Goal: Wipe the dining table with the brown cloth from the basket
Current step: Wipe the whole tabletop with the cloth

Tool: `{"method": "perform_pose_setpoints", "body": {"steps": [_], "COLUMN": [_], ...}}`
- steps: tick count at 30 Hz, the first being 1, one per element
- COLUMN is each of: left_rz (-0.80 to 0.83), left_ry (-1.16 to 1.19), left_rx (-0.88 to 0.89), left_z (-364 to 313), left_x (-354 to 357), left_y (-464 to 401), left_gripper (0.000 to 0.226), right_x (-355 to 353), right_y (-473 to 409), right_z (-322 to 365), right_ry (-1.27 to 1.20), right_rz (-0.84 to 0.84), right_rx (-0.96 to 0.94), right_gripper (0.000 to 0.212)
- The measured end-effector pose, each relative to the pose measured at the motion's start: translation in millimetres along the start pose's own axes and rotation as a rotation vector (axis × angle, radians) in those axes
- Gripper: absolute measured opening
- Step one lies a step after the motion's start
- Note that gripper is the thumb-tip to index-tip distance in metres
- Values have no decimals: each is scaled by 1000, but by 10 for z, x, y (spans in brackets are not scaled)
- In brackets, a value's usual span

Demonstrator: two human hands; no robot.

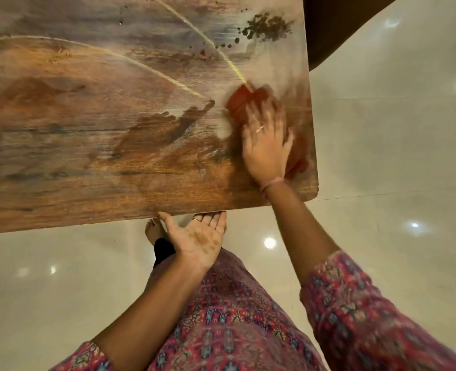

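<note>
The wooden dining table fills the upper left of the head view, streaked with wet arcs and dust. My right hand lies flat on the brown-red cloth near the table's right corner and is blurred by motion. The cloth shows beyond my fingers and beside my wrist. A patch of dark crumbs sits farther up along the right edge, apart from the cloth. My left hand is cupped palm-up just under the table's near edge, fingers spread and nothing in it.
Glossy pale floor tiles surround the table to the right and below. My bare foot stands under the near edge. A dark object lies beyond the table's right side at the top. Small crumbs dot the far tabletop.
</note>
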State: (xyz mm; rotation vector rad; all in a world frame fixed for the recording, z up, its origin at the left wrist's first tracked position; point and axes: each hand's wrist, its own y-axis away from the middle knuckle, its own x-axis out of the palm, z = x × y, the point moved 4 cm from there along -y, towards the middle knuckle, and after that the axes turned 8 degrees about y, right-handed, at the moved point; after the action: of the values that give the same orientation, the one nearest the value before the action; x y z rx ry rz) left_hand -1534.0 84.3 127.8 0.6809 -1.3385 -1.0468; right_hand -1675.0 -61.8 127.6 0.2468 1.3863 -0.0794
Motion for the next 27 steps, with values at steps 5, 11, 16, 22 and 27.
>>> {"method": "perform_pose_setpoints", "body": {"steps": [5, 11, 16, 22, 27], "left_rz": [-14, -65, -108, -107, -119], "left_ry": [14, 75, 48, -8, 59], "left_rx": [15, 94, 119, 106, 124], "left_z": [-15, -132, -77, -54, -93], "left_x": [-22, -33, 6, -8, -49], "left_y": [-22, -14, -48, -40, -77], "left_gripper": [103, 110, 101, 96, 110], "right_x": [74, -207, 81, 122, -91], "right_y": [946, -554, 165, 721, -575], "right_z": [105, -389, 412, 439, 316], "right_ry": [144, 38, 84, 145, 145], "right_rz": [107, -8, -25, 126, 100], "right_rx": [-835, -4, -146, -860, -518], "right_gripper": [45, 48, 52, 46, 46]}}
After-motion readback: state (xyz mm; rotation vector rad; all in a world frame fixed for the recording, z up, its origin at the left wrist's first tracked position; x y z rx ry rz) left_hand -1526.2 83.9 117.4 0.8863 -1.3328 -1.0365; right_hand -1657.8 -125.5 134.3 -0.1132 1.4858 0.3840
